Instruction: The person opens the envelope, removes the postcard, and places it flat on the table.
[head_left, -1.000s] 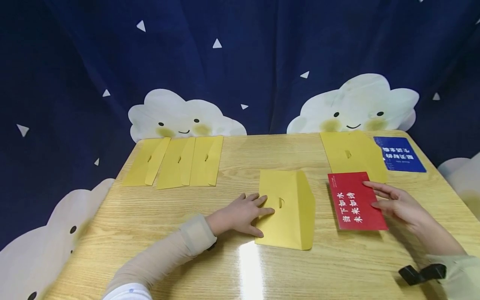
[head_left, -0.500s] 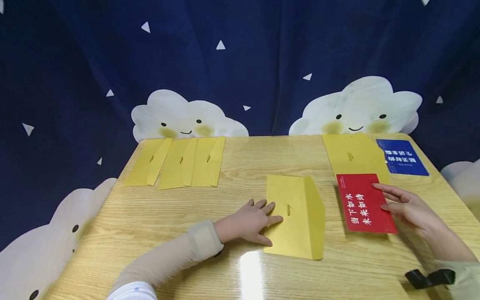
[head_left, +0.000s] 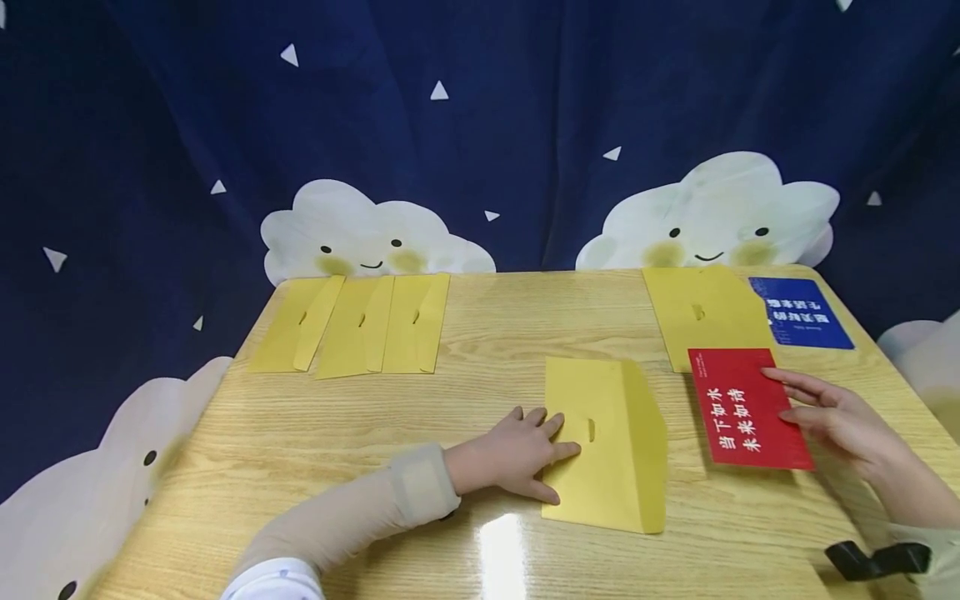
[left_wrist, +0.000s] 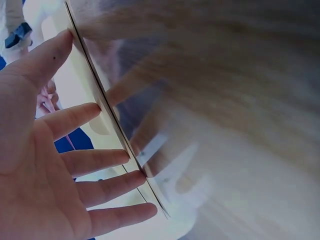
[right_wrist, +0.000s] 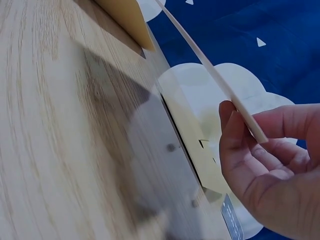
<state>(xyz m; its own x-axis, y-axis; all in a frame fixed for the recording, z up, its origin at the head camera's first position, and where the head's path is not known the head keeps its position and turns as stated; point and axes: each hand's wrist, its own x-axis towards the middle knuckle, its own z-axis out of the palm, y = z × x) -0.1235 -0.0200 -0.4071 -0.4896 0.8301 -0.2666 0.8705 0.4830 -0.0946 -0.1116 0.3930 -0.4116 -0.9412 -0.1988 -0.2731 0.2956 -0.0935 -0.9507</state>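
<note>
A yellow envelope [head_left: 600, 450] lies in the middle of the table in the head view, its flap unfolded to the right. My left hand [head_left: 521, 458] rests on its left edge with fingers spread and straight; the left wrist view shows the fingertips along the envelope's edge. To the right, my right hand [head_left: 840, 421] pinches a red card [head_left: 738, 408] with white characters by its right edge, held above the table. In the right wrist view the card [right_wrist: 212, 70] is seen edge-on between thumb and fingers of the hand [right_wrist: 265, 165].
Several more yellow envelopes lie at the back: a row [head_left: 367, 325] on the left, overlapping one another, and one envelope [head_left: 690, 300] at the right, partly behind the red card. A blue card [head_left: 806, 312] lies beside it near the table's corner. A dark curtain [head_left: 517, 125] hangs behind.
The left hand and the envelope under it have slid right and slightly nearer. The right hand has moved a little to the right with the red card.
</note>
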